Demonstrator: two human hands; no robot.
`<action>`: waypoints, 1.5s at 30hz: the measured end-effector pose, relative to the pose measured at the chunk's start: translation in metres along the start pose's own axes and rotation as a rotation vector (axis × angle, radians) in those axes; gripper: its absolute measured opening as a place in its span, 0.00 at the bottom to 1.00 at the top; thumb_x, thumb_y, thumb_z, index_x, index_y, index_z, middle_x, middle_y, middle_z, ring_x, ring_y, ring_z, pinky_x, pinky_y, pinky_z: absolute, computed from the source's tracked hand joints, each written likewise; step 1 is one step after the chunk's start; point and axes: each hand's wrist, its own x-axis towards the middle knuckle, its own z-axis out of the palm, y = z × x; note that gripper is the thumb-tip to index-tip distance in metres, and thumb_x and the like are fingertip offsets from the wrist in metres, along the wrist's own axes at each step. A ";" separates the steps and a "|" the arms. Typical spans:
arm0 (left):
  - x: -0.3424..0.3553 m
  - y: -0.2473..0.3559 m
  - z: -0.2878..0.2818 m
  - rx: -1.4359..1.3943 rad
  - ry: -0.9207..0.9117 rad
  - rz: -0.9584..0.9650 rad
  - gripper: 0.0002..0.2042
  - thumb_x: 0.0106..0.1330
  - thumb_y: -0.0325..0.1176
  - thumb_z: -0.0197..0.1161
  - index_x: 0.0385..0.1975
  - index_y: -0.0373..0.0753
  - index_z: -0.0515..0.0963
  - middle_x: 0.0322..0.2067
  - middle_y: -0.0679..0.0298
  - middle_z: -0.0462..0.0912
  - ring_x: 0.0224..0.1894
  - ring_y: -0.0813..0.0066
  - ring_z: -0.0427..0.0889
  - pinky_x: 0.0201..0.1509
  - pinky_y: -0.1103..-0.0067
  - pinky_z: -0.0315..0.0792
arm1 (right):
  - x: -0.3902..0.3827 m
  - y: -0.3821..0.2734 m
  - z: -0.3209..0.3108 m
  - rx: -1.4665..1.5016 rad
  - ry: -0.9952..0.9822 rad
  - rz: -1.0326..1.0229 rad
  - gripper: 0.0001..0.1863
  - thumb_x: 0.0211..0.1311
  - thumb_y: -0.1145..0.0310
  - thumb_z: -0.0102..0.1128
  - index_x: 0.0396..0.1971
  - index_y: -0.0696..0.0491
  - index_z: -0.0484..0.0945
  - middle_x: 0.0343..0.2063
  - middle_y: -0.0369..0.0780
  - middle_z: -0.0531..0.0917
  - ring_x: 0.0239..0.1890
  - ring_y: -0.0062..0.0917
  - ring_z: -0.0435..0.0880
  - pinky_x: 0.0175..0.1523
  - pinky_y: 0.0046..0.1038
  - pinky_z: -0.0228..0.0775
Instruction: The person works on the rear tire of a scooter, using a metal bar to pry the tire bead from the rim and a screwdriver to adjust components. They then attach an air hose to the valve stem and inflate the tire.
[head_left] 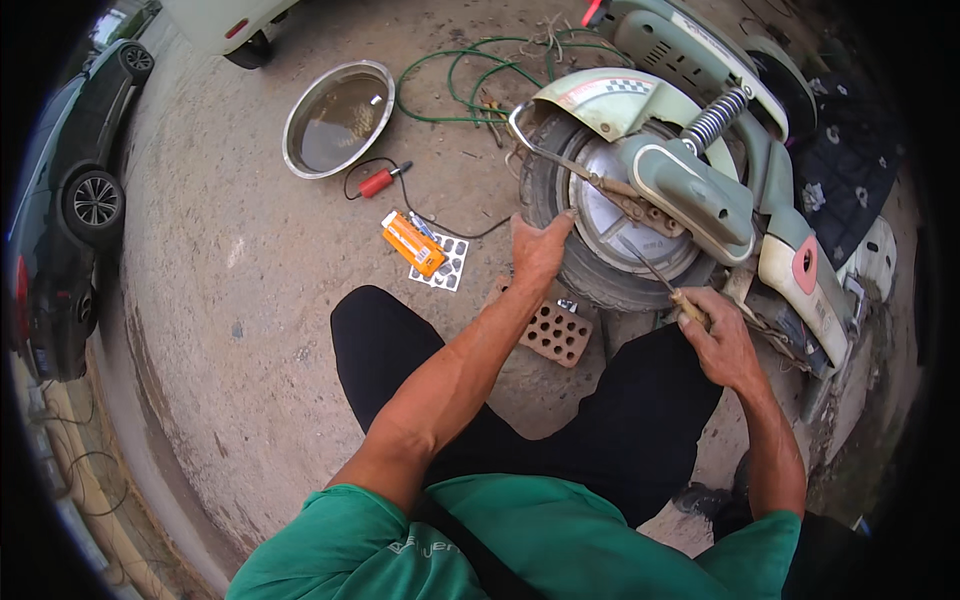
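A pale green scooter [690, 190] lies tipped on its side, its rear wheel's silver hub [610, 205] turned up toward me. My left hand [540, 250] grips the black tyre [590, 282] at its near left edge, thumb on top and fingertips partly hidden. In my right hand [720, 335] is a screwdriver [655, 268] with a yellowish handle; its thin metal shaft slants up and left across the wheel's near side. Whether the tip touches the rim or tyre I cannot tell. A perforated brick [555, 335] lies just below the wheel.
A metal basin [290, 140] of murky water stands at far left, with a green hose [455, 85] coiled beside it. Nearer are a red corded tool [376, 184], an orange box [412, 242] and a sheet of dark patches [452, 270]. A dark car [60, 230] stands left.
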 end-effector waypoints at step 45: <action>-0.067 0.077 -0.016 1.038 -0.253 0.968 0.33 0.59 0.41 0.83 0.61 0.30 0.79 0.57 0.47 0.80 0.63 0.48 0.78 0.71 0.59 0.70 | 0.010 0.115 0.014 -0.453 0.287 -0.158 0.19 0.73 0.52 0.67 0.38 0.56 0.80 0.33 0.48 0.84 0.41 0.47 0.85 0.47 0.51 0.76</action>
